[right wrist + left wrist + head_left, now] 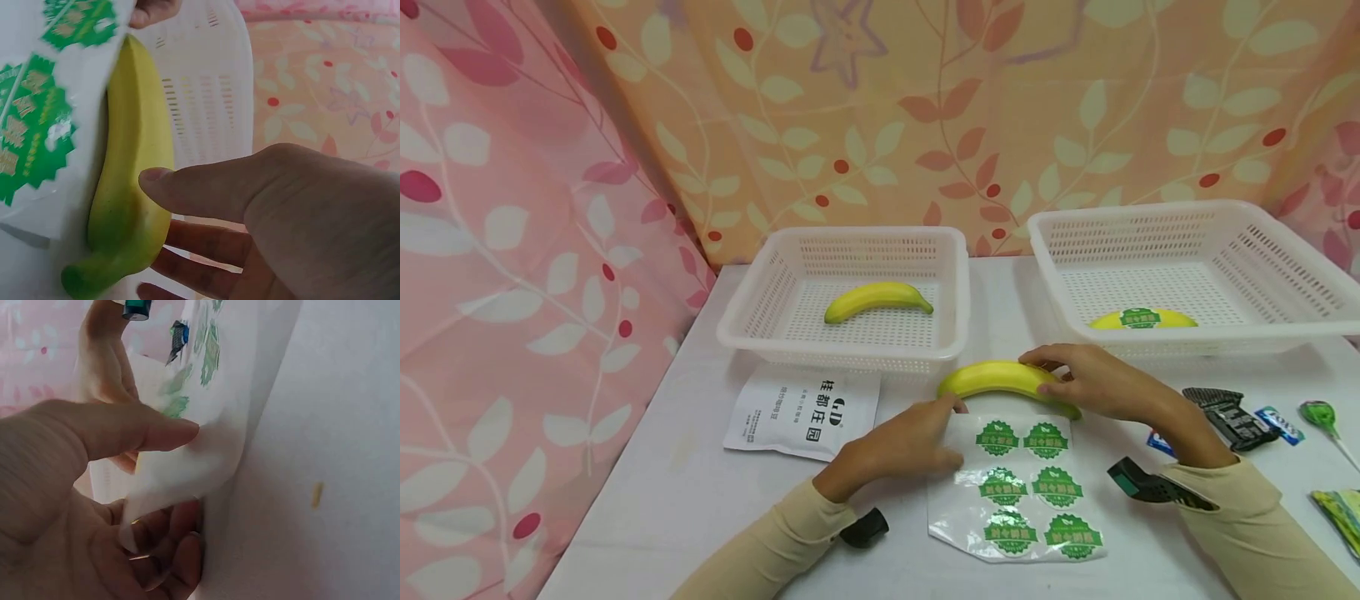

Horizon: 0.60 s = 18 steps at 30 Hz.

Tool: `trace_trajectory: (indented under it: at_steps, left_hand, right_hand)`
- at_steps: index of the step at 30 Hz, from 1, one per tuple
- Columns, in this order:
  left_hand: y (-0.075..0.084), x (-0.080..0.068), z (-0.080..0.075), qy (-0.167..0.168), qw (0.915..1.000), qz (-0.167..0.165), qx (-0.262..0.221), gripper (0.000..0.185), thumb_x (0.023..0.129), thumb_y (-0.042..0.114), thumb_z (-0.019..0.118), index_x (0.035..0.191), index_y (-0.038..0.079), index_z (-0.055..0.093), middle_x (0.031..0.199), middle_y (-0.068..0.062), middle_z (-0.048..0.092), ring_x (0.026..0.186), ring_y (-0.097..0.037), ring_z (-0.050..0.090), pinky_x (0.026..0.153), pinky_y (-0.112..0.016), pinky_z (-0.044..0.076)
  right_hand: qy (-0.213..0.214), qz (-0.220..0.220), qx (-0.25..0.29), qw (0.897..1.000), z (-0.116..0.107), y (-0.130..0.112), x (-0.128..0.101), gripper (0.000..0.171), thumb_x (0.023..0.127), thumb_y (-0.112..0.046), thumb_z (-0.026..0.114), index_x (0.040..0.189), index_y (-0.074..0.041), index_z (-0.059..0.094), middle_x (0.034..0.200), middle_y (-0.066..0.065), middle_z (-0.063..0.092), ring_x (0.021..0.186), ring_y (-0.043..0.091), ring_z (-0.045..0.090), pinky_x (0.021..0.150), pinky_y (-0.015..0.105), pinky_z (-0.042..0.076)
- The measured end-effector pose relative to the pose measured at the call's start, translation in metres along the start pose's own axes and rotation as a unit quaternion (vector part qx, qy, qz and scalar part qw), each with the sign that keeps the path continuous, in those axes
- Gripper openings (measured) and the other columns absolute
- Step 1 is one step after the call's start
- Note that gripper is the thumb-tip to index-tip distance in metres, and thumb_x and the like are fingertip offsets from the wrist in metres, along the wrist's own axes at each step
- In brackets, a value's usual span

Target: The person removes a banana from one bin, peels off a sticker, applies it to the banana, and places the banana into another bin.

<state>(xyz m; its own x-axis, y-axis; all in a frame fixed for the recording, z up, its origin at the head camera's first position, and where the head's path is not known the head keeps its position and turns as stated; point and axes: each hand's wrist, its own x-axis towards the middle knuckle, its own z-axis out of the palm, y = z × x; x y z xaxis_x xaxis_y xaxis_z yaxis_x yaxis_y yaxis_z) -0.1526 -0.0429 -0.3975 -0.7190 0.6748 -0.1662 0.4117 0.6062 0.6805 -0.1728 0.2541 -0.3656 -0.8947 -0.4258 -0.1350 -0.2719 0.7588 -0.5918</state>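
On table, right hand [1097,385] gripping banana [992,377], left hand [902,442] apparently pinching sticker sheet [1015,492] corner

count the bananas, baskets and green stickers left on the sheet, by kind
bananas: 3 (left basket, right basket, under the right hand)
baskets: 2 (left, right)
green stickers on the sheet: 6 (one at)
total: 11
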Motion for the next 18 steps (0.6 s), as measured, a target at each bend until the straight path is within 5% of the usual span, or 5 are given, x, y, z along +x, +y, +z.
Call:
trace_trajectory:
  at_steps: [7,14,18]
  left_hand:
    - [-0.002,0.005,-0.004,0.012,0.9945,-0.035,-0.097,0.041,0.084,0.016,0.089,0.118,0.017,0.067,0.129,-0.007,0.072,0.12,-0.018,0.065,0.105,-0.034,0.051]
    - [-0.005,0.007,-0.011,-0.019,0.97,-0.048,-0.238,0.055,0.084,0.016,0.081,0.137,0.023,0.069,0.131,0.004,0.068,0.123,-0.014,0.06,0.116,-0.041,0.041]
    - [-0.006,0.007,-0.012,-0.036,0.9499,-0.043,-0.307,0.06,0.085,0.014,0.077,0.144,0.019,0.064,0.118,0.001,0.076,0.104,-0.012,0.07,0.106,-0.032,0.049]
  right_hand:
    - [0.022,-0.012,-0.032,0.999,-0.002,-0.017,-0.008,0.044,0.097,-0.023,0.077,0.14,-0.017,0.069,0.145,0.014,0.064,0.134,0.041,0.057,0.108,0.07,0.045]
    - [-0.03,-0.071,0.018,0.997,0.001,-0.037,-0.014,0.024,0.093,-0.02,0.082,0.117,-0.022,0.079,0.117,-0.003,0.072,0.11,0.023,0.062,0.096,0.047,0.056]
    - [-0.069,-0.084,0.021,0.994,0.006,-0.043,-0.015,0.027,0.09,-0.025,0.085,0.117,-0.026,0.078,0.117,-0.007,0.07,0.11,0.02,0.062,0.096,0.045,0.055]
